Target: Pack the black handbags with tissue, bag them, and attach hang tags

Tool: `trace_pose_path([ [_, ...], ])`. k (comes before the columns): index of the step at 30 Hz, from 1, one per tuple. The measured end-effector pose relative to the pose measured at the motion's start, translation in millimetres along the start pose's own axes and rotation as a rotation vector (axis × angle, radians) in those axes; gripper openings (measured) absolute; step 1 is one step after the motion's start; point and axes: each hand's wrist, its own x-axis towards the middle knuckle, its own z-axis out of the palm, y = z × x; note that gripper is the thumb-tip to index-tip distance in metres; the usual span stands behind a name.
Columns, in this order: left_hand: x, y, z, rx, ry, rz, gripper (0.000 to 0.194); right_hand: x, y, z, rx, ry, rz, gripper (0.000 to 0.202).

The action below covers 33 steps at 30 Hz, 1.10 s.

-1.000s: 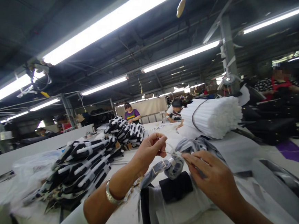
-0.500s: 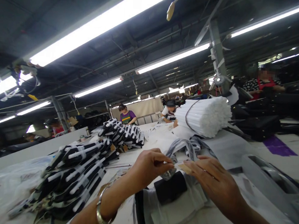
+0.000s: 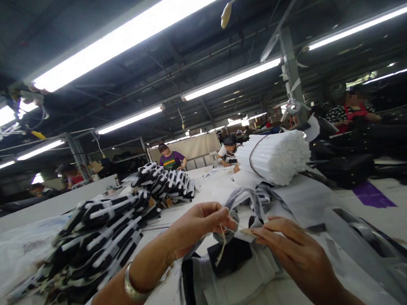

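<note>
Over a grey and white wrapped item with straps (image 3: 234, 293), my left hand (image 3: 197, 227) pinches a thin pale string (image 3: 221, 249), whose loose end hangs below the fingers. A small tan tag (image 3: 246, 231) sits at the fingertips of my right hand (image 3: 293, 246), which is closed on its edge. The string appears to run between the two hands. Beneath them lies a black panel (image 3: 229, 258) on the item. Grey straps (image 3: 252, 196) loop up just behind my fingers.
Piled to the left are black pieces with white rolls (image 3: 108, 234), beside clear plastic (image 3: 23, 246). A tied bundle of white tubes (image 3: 273, 155) lies behind my hands. At right sits a grey, tape-dispenser-like object (image 3: 361, 245). Co-workers sit farther back, one in purple sleeves (image 3: 173, 159).
My left hand has turned, and the string now dangles from its fingers. My right hand stays at the tag. The whole view has shifted slightly.
</note>
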Motion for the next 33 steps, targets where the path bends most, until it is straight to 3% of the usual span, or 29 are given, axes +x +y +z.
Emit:
trace_pose_path([
  [5, 0.4, -2.1, 1.3, -0.273, 0.03, 0.004, 0.04, -6.1, 0.2, -1.6, -0.045, -0.039, -0.02, 0.03],
  [10, 2.7, -4.7, 4.3, -0.4, 0.039, 0.032, 0.029, -8.5, -3.3, 4.7, -0.043, -0.014, 0.071, 0.024],
  [15, 3.3, -0.6, 13.5, -0.404, 0.011, 0.054, 0.026, -12.4, -18.9, 9.7, 0.214, -0.071, 0.373, 0.026],
  [19, 4.7, -0.2, 22.7, -0.381, -0.043, -0.005, 0.026, -11.8, -39.2, 14.6, 0.607, -0.161, 0.696, 0.06],
  [22, 4.9, -1.1, 28.2, -0.391, -0.061, -0.037, 0.026, -6.3, -51.4, 23.2, 0.811, -0.176, 0.84, 0.079],
  [27, 0.2, -4.2, 26.9, -0.35, -0.036, -0.046, 0.03, -3.3, -55.5, 30.1, 0.855, -0.22, 0.995, 0.056],
  [33, -16.3, -21.8, 1.1, -0.188, 0.042, -0.068, 0.033, -11.7, -61.1, 26.9, 0.996, -0.264, 1.108, 0.047],
])
